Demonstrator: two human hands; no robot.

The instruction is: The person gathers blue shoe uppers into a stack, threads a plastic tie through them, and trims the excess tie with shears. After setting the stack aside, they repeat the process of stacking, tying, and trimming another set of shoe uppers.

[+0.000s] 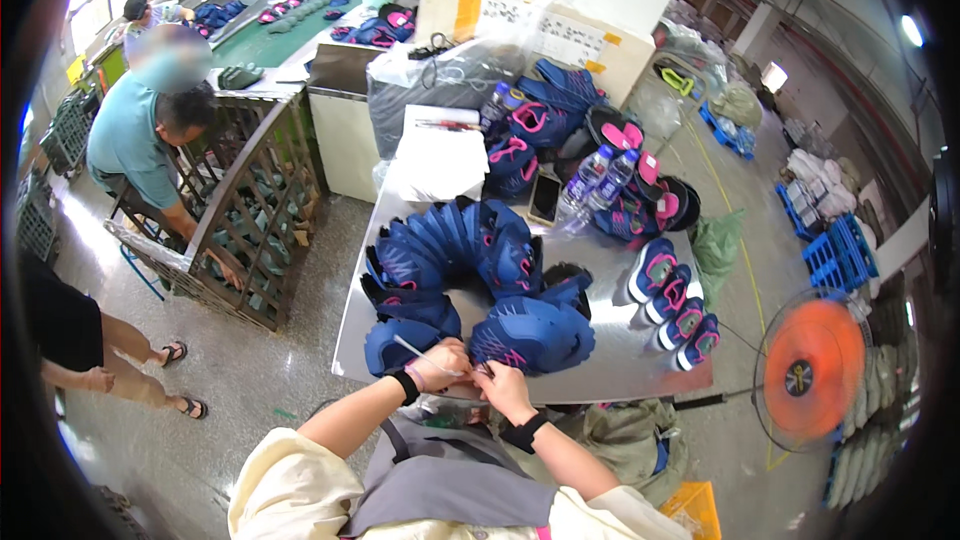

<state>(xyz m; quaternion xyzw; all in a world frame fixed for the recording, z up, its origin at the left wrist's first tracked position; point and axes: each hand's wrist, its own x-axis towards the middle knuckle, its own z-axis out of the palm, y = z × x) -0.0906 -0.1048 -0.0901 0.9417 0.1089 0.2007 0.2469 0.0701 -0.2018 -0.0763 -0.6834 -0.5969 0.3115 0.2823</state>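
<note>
My left hand (pixel 442 365) is closed at the front edge of the metal table, with a thin white stick-like tool (pixel 412 348) sticking out of it. Close beside it, fingertips nearly meeting, my right hand (pixel 505 392) is pinched on something too small to make out. Just beyond both hands, dark blue shoe uppers (pixel 535 332) with pink stitching stand packed in a curved row. One blue upper (pixel 405 342) lies nearest my left hand. A black band circles each wrist.
Finished blue-and-pink shoes (pixel 675 305) line the table's right side. Plastic bottles (pixel 600 180), a phone (pixel 544 198) and white paper (pixel 440 155) lie farther back. An orange fan (pixel 810 365) stands right. At left, a person reaches into a slatted crate (pixel 255 225); another stands nearer.
</note>
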